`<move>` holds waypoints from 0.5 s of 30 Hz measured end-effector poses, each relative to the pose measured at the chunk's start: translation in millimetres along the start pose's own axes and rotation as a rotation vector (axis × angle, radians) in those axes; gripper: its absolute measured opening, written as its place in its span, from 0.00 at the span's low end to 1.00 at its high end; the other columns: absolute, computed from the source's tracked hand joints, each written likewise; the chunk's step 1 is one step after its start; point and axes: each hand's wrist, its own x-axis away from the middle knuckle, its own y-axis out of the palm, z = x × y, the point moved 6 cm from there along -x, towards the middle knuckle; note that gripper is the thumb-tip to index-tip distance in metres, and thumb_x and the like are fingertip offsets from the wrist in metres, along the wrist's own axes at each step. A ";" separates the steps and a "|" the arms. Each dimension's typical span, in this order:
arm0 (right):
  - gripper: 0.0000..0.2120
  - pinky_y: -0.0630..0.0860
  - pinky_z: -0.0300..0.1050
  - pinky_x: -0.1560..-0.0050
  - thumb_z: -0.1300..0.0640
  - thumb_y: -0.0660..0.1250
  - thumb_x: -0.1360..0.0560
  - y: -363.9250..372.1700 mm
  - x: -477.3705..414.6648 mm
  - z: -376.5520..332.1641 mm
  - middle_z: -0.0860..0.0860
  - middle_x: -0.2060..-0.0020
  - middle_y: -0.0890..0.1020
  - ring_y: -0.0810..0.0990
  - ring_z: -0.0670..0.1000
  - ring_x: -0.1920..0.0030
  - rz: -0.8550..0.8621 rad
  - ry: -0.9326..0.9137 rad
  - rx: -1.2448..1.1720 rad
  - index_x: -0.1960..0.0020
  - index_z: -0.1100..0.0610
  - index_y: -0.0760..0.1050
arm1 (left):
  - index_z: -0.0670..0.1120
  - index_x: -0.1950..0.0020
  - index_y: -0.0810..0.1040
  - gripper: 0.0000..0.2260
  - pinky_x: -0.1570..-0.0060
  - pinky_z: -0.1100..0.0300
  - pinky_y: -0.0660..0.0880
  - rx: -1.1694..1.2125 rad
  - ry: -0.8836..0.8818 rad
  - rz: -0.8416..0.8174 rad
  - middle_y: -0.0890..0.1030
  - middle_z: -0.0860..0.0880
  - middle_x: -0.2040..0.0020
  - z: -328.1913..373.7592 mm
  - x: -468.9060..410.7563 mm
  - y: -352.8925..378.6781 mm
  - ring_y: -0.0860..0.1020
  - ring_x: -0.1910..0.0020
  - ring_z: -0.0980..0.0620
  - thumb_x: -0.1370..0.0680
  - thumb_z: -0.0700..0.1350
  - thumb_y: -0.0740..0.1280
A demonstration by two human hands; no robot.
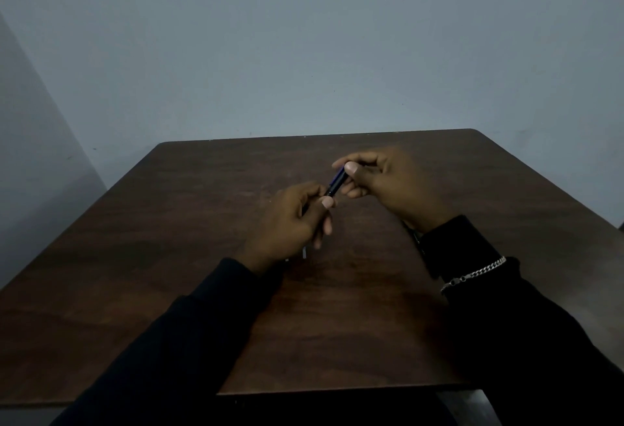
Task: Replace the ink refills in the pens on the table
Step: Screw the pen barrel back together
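Note:
Both hands hold one dark blue pen [337, 181] above the middle of the brown table [169, 256]. My right hand [388, 186] pinches the pen's upper end between thumb and fingers. My left hand [290, 219] grips its lower end, thumb on top. Most of the pen's lower part is hidden inside the left hand. A thin pale rod end [304, 252] shows just below the left hand, and a dark slim object [413, 235] lies on the table under my right wrist; what each is I cannot tell.
The table's far edge meets a plain grey wall [304, 37]. A silver chain bracelet [472, 273] sits over my right black sleeve. The table's near edge runs below my forearms.

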 end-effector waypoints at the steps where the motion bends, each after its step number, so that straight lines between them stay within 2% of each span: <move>1: 0.10 0.83 0.40 0.56 0.61 0.63 0.16 -0.2 -0.3 0.4 0.59 0.55 0.86 0.86 0.51 0.58 0.001 -0.001 0.000 0.42 0.62 0.83 | 0.40 0.48 0.79 0.11 0.70 0.56 0.75 0.010 -0.006 -0.001 0.84 0.44 0.64 1.0 0.8 1.1 0.79 0.72 0.45 0.13 0.45 0.62; 5: 0.12 0.84 0.42 0.55 0.60 0.63 0.16 -1.1 -1.1 2.2 0.57 0.56 0.86 0.85 0.50 0.59 0.001 0.010 0.043 0.38 0.61 0.82 | 0.36 0.47 0.78 0.12 0.71 0.57 0.76 0.100 -0.042 -0.037 0.85 0.41 0.64 5.0 2.2 8.8 0.81 0.71 0.45 0.13 0.44 0.61; 9: 0.12 0.83 0.41 0.57 0.58 0.65 0.17 -11.6 -1.7 1.6 0.56 0.57 0.86 0.85 0.48 0.59 0.000 0.072 0.044 0.37 0.60 0.81 | 0.42 0.47 0.79 0.10 0.70 0.60 0.80 0.211 -0.094 -0.081 0.85 0.43 0.62 8.4 -2.7 16.3 0.84 0.69 0.47 0.13 0.43 0.61; 11: 0.12 0.83 0.42 0.57 0.57 0.67 0.18 -23.8 -1.2 3.9 0.57 0.56 0.86 0.85 0.49 0.58 0.019 0.130 0.055 0.38 0.60 0.81 | 0.42 0.48 0.80 0.09 0.68 0.59 0.82 0.242 -0.145 -0.062 0.85 0.43 0.60 6.4 -4.3 18.4 0.85 0.67 0.46 0.13 0.43 0.62; 15: 0.12 0.81 0.43 0.59 0.54 0.71 0.21 -46.9 6.8 15.7 0.54 0.58 0.84 0.83 0.49 0.61 -0.006 0.265 0.344 0.40 0.59 0.81 | 0.43 0.49 0.85 0.09 0.63 0.56 0.82 0.165 -0.256 -0.009 0.84 0.43 0.61 1.9 -7.4 17.2 0.83 0.69 0.50 0.15 0.44 0.67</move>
